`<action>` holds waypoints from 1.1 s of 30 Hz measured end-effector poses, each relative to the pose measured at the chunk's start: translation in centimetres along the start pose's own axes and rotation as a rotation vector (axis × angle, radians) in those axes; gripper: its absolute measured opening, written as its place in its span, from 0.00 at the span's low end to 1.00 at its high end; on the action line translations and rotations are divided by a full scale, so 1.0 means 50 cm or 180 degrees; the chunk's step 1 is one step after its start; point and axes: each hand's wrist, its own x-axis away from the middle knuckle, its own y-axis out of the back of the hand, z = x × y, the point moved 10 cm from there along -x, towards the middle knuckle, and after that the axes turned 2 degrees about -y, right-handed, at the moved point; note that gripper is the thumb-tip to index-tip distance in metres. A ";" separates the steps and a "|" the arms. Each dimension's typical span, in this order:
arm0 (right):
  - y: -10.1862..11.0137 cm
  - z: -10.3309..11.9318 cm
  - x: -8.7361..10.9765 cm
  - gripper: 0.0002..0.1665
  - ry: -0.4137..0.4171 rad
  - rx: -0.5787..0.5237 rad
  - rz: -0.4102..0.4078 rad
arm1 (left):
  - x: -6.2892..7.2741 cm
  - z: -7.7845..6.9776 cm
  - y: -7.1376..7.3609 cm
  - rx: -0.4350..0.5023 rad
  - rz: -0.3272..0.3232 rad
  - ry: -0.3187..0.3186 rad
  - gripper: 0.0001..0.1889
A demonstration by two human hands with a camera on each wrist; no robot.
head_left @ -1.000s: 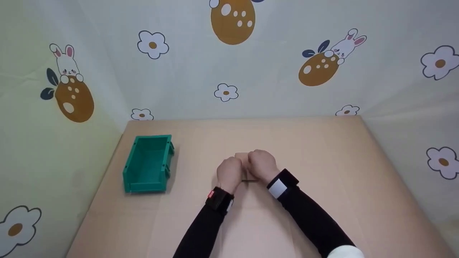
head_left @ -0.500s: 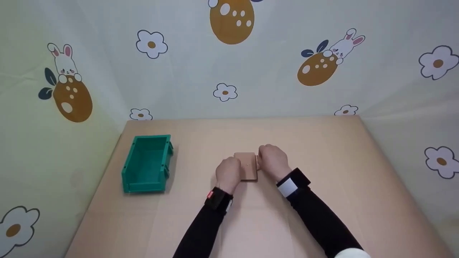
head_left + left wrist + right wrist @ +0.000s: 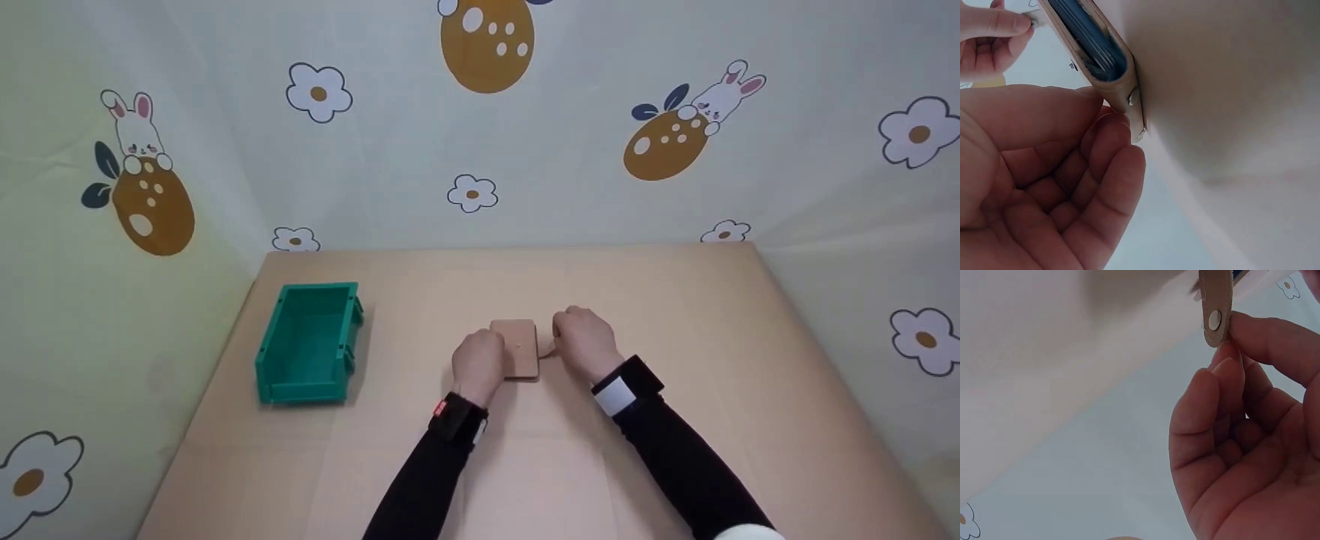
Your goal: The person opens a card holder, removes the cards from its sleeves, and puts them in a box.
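Observation:
A tan card holder [image 3: 520, 349] lies on the table in the head view, between the two hands. My left hand [image 3: 478, 367] pinches its left edge between thumb and fingers. Blue card sleeves [image 3: 1092, 42] show inside the holder in the left wrist view, with a metal snap [image 3: 1132, 97] near its end. My right hand [image 3: 587, 345], just right of the holder, pinches the tip of its strap [image 3: 1216, 295] between thumb and forefinger. A round metal snap button [image 3: 1215, 320] sits on that strap, which stretches out from the holder's right side.
An open green plastic bin [image 3: 307, 341] stands on the left of the tan table [image 3: 675, 315]. A printed fabric backdrop [image 3: 390, 150] with rabbits and flowers rises behind the table and along both sides.
My right hand has moved off the top of the card holder to the right, drawing the strap out from its right edge. The left hand has stayed in place.

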 end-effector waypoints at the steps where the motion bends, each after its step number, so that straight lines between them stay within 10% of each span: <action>1: -0.003 -0.003 0.000 0.07 -0.0021 0.0016 0.0045 | 0.001 0.000 0.000 0.0011 -0.0009 -0.0011 0.07; 33: -0.055 -0.032 -0.003 0.07 -0.0191 0.0143 0.0526 | 0.003 0.000 0.011 0.0005 -0.0164 -0.0049 0.07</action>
